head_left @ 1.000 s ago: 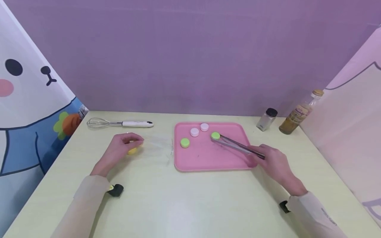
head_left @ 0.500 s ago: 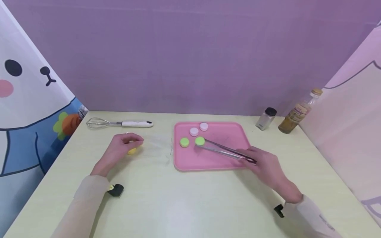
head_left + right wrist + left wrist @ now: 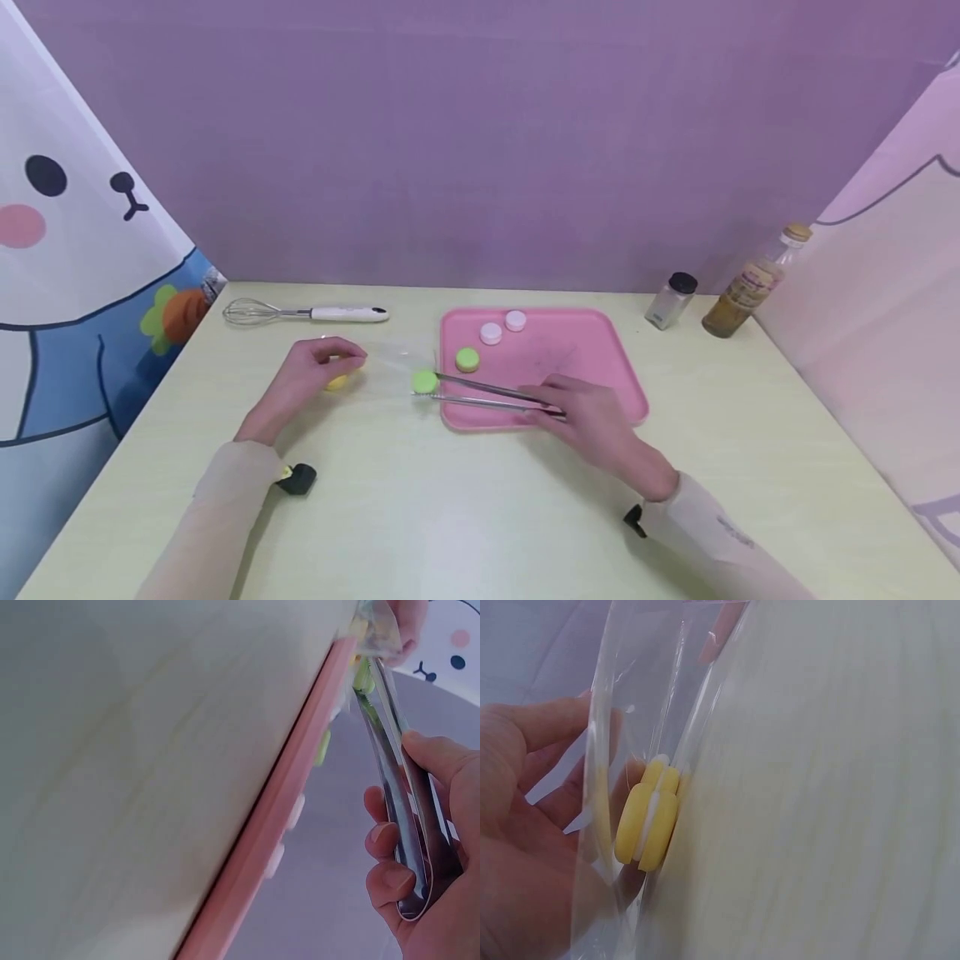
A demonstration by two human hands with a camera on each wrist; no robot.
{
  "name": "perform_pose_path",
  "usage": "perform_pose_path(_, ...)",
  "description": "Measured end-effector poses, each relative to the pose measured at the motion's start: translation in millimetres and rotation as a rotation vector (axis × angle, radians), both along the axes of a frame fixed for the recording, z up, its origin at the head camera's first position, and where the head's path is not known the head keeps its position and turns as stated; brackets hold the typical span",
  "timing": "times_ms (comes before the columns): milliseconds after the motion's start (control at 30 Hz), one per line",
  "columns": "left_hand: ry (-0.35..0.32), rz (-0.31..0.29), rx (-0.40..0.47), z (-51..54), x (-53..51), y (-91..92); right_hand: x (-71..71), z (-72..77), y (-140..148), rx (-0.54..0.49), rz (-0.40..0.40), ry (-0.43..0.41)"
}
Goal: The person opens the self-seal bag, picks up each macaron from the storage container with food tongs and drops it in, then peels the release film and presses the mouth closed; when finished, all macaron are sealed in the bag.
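Note:
My left hand (image 3: 311, 375) pinches a clear plastic bag (image 3: 667, 682) lying along the table, its mouth toward the tray. Yellow macarons (image 3: 649, 825) with white filling sit inside the bag, partly hidden by the hand in the head view. In my right hand (image 3: 600, 421) are metal tongs (image 3: 495, 402), gripped between thumb and curled fingers. A green macaron (image 3: 425, 382) is clamped in the tongs' tips, just past the left rim of the pink tray (image 3: 570, 367), by the bag's mouth. Another green macaron (image 3: 467, 360) and two pale pink macarons (image 3: 491, 333) lie on the tray.
Behind the left hand lies a whisk (image 3: 348, 314) with a white handle. At the back right stand a small black-lidded jar (image 3: 671, 300) and a corked bottle (image 3: 753, 287). A purple wall (image 3: 480, 150) closes off the table's back.
My right hand has moved left with the tongs, carrying the green macaron from the middle of the tray past its left rim to the bag. The left hand has hardly moved.

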State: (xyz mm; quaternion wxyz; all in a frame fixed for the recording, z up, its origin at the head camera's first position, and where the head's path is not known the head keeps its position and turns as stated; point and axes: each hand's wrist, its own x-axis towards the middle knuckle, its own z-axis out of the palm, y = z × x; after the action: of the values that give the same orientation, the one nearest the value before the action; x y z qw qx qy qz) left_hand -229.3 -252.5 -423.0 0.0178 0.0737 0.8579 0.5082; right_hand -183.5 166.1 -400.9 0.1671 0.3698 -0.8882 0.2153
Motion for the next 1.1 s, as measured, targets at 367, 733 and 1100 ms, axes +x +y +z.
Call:
perform_pose_path(367, 0.007, -0.002, -0.011, 0.4, -0.3, 2.0, -13.5, -1.2, -35.2, 0.073, -0.006, -0.089)
perform_pose_path(733, -0.007, -0.006, 0.007, -0.7, 0.2, 1.7, -23.4, 0.0, -66.3, 0.129, 0.023, -0.073)
perform_pose_path(1100, 0.000, 0.000, -0.007, 0.3, 1.1, 2.7, -27.5, -0.6, -87.3, 0.103, 0.080, -0.126)
